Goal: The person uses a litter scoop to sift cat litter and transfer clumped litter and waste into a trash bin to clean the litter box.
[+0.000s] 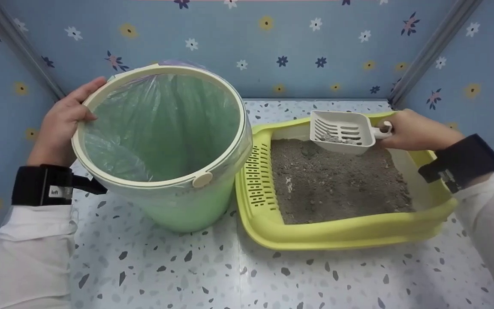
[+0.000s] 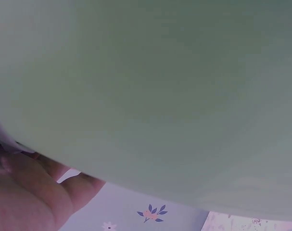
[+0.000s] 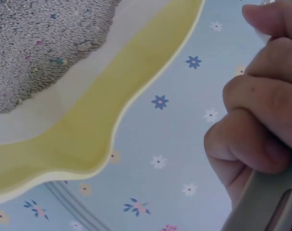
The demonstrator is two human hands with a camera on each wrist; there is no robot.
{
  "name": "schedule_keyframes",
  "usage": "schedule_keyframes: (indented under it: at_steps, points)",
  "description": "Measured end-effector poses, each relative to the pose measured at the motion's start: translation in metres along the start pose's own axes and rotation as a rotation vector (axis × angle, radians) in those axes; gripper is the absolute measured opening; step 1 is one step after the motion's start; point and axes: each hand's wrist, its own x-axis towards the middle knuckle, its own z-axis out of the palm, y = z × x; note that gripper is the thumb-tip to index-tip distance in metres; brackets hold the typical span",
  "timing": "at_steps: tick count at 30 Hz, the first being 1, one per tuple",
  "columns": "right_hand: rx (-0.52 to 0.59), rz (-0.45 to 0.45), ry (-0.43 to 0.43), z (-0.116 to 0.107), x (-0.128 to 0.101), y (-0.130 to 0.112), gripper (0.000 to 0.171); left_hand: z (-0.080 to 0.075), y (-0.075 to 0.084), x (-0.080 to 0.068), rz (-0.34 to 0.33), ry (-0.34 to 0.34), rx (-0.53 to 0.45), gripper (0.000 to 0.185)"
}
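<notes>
Scoop (image 1: pixel 341 136): your right hand (image 1: pixel 416 131) curls round its handle, clumps inside, above the litter tray (image 1: pixel 341 236).
Bin (image 1: pixel 161 141): your left hand (image 1: pixel 62 124) grips its rim, tilted.

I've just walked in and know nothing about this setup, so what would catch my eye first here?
Probably the big pale green plastic bucket lined with a clear bag, tilted toward the camera at left, its cream rim gripped by the left hand. Beside it on the speckled table sits a yellow plastic litter tray filled with grey litter. Above the tray, the right hand holds a white slotted plastic scoop carrying a few grey clumps.
</notes>
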Motion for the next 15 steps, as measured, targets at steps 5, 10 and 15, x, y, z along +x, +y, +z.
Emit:
schedule_keyframes:
  at_steps: [5, 10, 15]
  points:
    - [-0.055, -0.037, -0.002, -0.019, -0.001, -0.012, 0.017, 0.000, 0.000, 0.001, -0.004, 0.001, -0.007, 0.068]
    - [-0.091, -0.093, 0.025, -0.040, 0.004, -0.029, 0.020, 0.000, 0.000, 0.000, -0.008, -0.012, -0.042, 0.068]
    - [-0.145, -0.127, 0.043, -0.062, 0.011, -0.051, 0.030, 0.000, -0.001, 0.001, -0.002, -0.015, -0.017, 0.068]
